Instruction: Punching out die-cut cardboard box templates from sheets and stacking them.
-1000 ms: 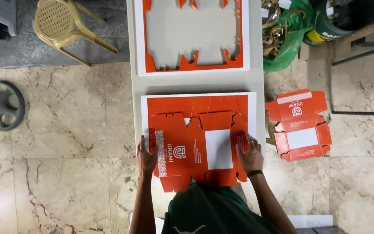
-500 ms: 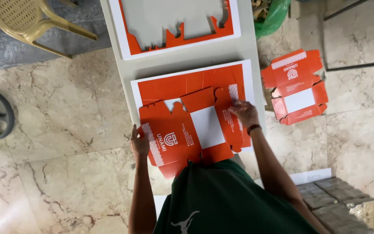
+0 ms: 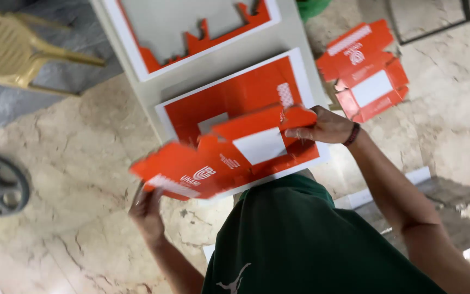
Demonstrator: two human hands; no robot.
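Blank [image 3: 229, 158] now lifted off the sheet [image 3: 235, 98] on the table [image 3: 191, 71], vs flat 1 s ago. Left hand [image 3: 147, 209] grips its left end, right hand [image 3: 322, 128] pinches the right flap. Looks punched free, mid-fold. 2 folded boxes [image 3: 365, 68] on floor.

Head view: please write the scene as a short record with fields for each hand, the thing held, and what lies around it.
left hand: grips the lower left edge of the box blank, off the table's side
right hand: holds the blank's right flap, wristband on the wrist
box blank: orange cardboard with a white panel, lifted and tilted
table: white, bears a printed orange sheet and a punched-out sheet
floor: folded orange boxes, yellow chair
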